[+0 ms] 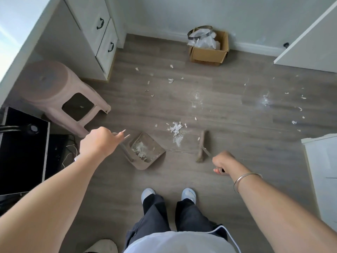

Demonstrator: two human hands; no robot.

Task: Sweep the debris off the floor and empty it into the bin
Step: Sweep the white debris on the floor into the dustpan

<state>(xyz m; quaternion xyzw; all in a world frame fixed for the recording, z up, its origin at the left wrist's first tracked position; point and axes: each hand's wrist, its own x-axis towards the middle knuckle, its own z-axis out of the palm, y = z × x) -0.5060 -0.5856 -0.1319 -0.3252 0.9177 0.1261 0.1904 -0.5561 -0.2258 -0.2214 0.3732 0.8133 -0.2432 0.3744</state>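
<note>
A person's left hand (99,141) grips the dustpan (145,151) handle, right hand (223,161) clamps the broom (201,147), herding paper scraps (176,130) at twelve o'clock panward.

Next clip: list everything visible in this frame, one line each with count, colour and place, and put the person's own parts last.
dustpan: one, brown, on floor at centre, scraps inside
broom: one, brown, right of dustpan
paper scraps: many, white, scattered across floor
cardboard box: one, tan, by far wall, plastic inside
stool: one, pink, left
cabinet: one, white, black handles, upper left
floor: grey wood
bracelet: one, silver, right wrist
shoes: two, light, bottom centre
left hand: holds dustpan handle
right hand: grips broom handle
</note>
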